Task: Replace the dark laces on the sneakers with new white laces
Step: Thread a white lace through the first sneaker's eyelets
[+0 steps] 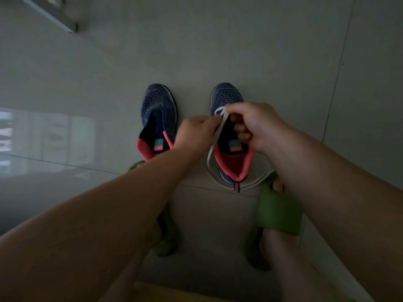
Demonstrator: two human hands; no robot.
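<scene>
Both hands are working over the right sneaker (229, 136), which is sitting at about one o'clock from the frame's centre, toe pointing to twelve. The left hand (196, 134) is pinching the white lace (214, 138) from the nine o'clock side, fingers closed on it. The right hand (254, 125) is pinching the same lace near the lowest eyelets, its other fingers curling loosely underneath. The lace's slack is trailing down past the heel and looping on the floor (283, 62) around six o'clock of the shoe. The left sneaker (158, 118) is standing unlaced at nine o'clock of its mate, just apart from it.

The likely trouble: the two ends may be coming out uneven, since one hand is drawing more than the other, or the lace may be twisting flat-side-in at the eyelet. The loose loop could also be snagging on the green slipper (278, 208) at five o'clock.

The dim light is hiding the eyelets, and the fingers are covering the threading point. No dark laces are showing anywhere.
</scene>
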